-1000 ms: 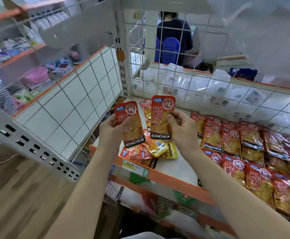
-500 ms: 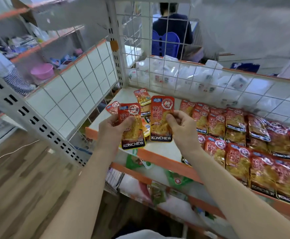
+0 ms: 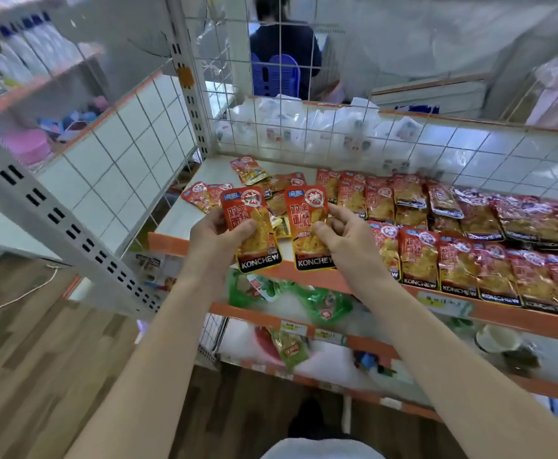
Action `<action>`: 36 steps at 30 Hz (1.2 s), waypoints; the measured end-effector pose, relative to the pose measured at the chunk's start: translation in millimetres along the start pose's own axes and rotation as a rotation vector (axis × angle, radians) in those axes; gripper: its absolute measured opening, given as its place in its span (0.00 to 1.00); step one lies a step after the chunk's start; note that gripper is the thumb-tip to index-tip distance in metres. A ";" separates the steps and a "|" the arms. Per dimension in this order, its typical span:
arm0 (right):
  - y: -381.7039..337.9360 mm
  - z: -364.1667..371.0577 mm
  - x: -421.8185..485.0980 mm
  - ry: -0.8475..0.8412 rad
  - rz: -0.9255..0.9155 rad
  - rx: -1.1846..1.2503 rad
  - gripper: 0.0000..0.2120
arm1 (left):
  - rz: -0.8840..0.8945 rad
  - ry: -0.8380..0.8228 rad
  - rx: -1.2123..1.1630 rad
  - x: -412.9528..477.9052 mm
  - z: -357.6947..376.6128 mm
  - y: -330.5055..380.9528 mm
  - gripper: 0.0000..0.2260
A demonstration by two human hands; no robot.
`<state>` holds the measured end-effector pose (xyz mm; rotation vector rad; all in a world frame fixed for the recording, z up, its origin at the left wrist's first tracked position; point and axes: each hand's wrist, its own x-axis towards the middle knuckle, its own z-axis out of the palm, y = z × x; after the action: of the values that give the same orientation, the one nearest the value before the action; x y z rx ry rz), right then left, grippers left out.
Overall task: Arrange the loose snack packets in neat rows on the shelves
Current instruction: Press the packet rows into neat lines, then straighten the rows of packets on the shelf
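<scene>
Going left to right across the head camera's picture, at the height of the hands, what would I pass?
White slotted shelf post → left hand → left packet → right packet → right hand → neat rows of packets on the shelf.
</scene>
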<state>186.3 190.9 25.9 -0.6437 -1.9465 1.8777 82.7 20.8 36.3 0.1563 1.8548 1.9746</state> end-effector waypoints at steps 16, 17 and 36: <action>-0.8 -29.5 -105.4 0.320 0.020 -0.058 0.09 | 0.026 -0.184 0.019 -64.6 22.1 -16.9 0.07; -1.6 -33.8 -109.5 0.337 0.021 -0.053 0.09 | 0.029 -0.207 0.019 -66.1 27.2 -16.2 0.07; 5.7 -136.9 -83.8 0.471 0.024 -0.010 0.04 | 0.044 -0.299 0.099 -42.5 140.0 -21.5 0.10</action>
<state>331.7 258.7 32.1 -1.0106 -1.6467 1.5503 176.9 134.9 38.2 0.4975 1.7648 1.7740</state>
